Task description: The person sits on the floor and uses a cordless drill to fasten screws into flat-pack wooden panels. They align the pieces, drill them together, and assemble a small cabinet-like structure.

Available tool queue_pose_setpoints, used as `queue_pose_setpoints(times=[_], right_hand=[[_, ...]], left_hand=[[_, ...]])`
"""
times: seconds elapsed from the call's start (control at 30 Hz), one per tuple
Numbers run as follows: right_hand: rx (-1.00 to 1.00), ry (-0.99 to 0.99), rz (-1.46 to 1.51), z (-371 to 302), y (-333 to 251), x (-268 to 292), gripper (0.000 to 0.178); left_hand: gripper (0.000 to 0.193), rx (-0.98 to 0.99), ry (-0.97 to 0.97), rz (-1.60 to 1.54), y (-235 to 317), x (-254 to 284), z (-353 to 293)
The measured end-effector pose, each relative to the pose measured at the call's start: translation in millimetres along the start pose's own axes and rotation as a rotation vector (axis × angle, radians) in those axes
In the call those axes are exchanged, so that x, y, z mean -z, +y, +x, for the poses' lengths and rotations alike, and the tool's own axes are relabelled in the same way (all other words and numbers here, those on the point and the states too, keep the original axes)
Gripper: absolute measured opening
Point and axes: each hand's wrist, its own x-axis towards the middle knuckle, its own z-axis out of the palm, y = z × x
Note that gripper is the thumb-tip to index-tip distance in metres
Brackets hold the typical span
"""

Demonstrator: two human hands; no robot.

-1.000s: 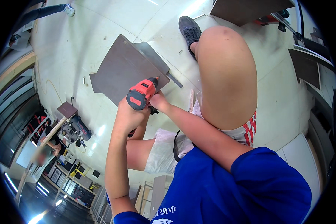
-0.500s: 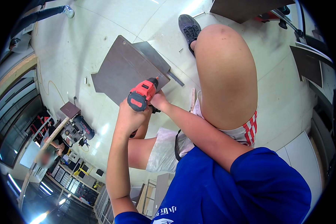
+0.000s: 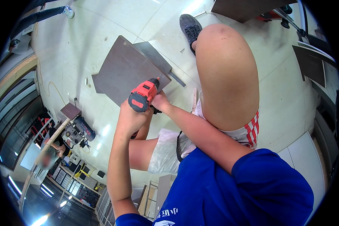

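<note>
Closest to me are my blue T-shirt [image 3: 229, 184] and my white shorts [image 3: 164, 152] with red side stripes, my bare right knee [image 3: 224, 37] raised beside the work. My left hand [image 3: 132, 114] is closed around the handle of a red-and-black cordless drill [image 3: 145, 91]. My right hand [image 3: 160, 101] is just beyond it, at the near edge of a dark brown panel [image 3: 126, 67]; the drill hides its fingers, so I cannot tell how far they are curled or whether they grip the panel. The drill lies over the panel's near edge, its bit [image 3: 159, 78] pointing toward the right corner; whether the tip touches I cannot tell. A second dark panel [image 3: 153, 55] shows from under the far right edge, with a narrow dark strip [image 3: 178, 79] sticking out past the right corner. My dark shoe [image 3: 191, 30] is flat on the pale tiled floor [image 3: 158, 26], beyond that corner. Farther off to my left sits a machine with a dark blue cylinder [image 3: 86, 129], a small brown board [image 3: 71, 110] beside it. Past the panel's far left side, another person's white shoe [image 3: 68, 11] stands on the tiles.
</note>
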Motion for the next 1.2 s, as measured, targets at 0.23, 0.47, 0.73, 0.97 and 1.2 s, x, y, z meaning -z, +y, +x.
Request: queue_pose_setpoints(times=[0.23, 0.47, 0.73, 0.97, 1.2], right_hand=[[-0.004, -0.02, 0.046, -4.4, -9.8, 1.9, 0.053], [-0.039, -0.035, 0.086, -7.0, -21.1, 4.5, 0.05], [0.024, -0.034, 0.12, -9.6, -22.8, 4.7, 0.048], [0.012, 0.003, 0.096, -8.8, -20.0, 2.6, 0.048], [0.043, -0.029, 0.054, -3.8, -7.9, 2.0, 0.047]], left_hand=[[0.021, -0.037, 0.004, 0.0, -8.5, -0.9, 0.8], [0.022, -0.022, 0.001, 0.017, -4.3, 0.4, 0.6], [0.024, -0.008, -0.024, 0.037, -3.5, 1.3, 2.0], [0.025, 0.004, -0.022, 0.023, -1.6, 2.6, 2.3], [0.025, -0.02, -0.012, 0.007, -3.6, -0.1, 1.6]])
